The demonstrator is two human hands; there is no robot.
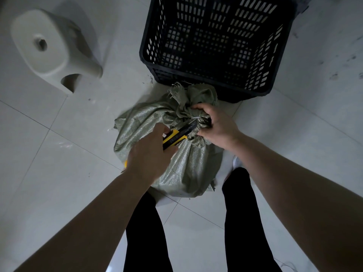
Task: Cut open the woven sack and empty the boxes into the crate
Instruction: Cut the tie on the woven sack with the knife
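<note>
While I look down thru the head cam, woven sack (172, 150) sits on the tiled floor (59, 154) between the person's legs and the black crate (214, 46), its frayed top end touching or just short of the crate's near wall, can't tell which. Sack is grey-green, bulging, neck bunched and tied w/ a thin white tie (194, 119). Right hand (214, 124) is closed around the gathered neck, fingers wrapped over the bunch, thumb side toward the blade. Left hand (147, 154) is closed on a yellow/black utility knife (176, 135), fist round the handle, butt end poking out yellow at the wrist side. Blade is extended, tip at the tie right beside the right-hand fingers; can't tell if it's cutting into fabric or just touching. Crate stands upright beyond the sack, slotted walls and base, nothing visible inside. White plastic stool (51, 46) sits on the floor well apart to the left of the crate. Boxes not visible, sack's closed. Black trouser legs (145, 232) at bottom of frame, a white shoe tip (236, 161) showing by the sack's right side.
</note>
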